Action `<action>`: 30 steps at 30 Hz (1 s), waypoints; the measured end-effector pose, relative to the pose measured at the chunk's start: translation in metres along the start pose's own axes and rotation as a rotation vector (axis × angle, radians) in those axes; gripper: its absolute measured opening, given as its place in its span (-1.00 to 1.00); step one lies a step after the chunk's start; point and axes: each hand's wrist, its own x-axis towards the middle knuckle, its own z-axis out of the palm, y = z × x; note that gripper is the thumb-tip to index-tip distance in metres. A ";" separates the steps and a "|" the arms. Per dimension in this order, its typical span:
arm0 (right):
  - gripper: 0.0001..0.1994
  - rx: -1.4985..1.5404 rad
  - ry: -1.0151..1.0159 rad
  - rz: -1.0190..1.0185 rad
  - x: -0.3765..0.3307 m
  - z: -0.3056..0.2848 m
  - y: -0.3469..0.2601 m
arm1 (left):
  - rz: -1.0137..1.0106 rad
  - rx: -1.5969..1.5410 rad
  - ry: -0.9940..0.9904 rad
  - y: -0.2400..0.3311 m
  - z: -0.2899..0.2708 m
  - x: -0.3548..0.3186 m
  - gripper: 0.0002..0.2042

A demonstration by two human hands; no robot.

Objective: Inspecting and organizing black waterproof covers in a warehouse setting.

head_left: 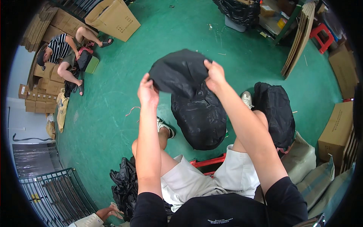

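While hands [181,85] grip bag [177,72], open floor [113,94]

My fingers [153,84] sink into the black cloth [177,72] — their tips hidden. The red stool [206,162] shows only between my legs; a co-worker's hand [107,212] is cut off at the lower edge.

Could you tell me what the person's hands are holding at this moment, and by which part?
Both hands hold a black plastic bag up in the air: the left hand pinches its lower left edge, the right hand grips its upper right edge.
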 end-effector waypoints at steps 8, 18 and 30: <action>-0.55 -0.674 0.617 0.140 -0.023 -0.167 0.126 | -0.260 0.177 0.535 -0.154 -0.108 -0.011 -0.76; -0.55 -0.622 0.571 0.139 -0.059 -0.221 0.102 | -0.351 0.145 0.392 -0.198 -0.101 -0.087 -0.44; -0.50 -0.832 0.544 -0.013 -0.074 -0.194 0.104 | -0.391 0.488 0.493 -0.231 -0.111 -0.138 -0.20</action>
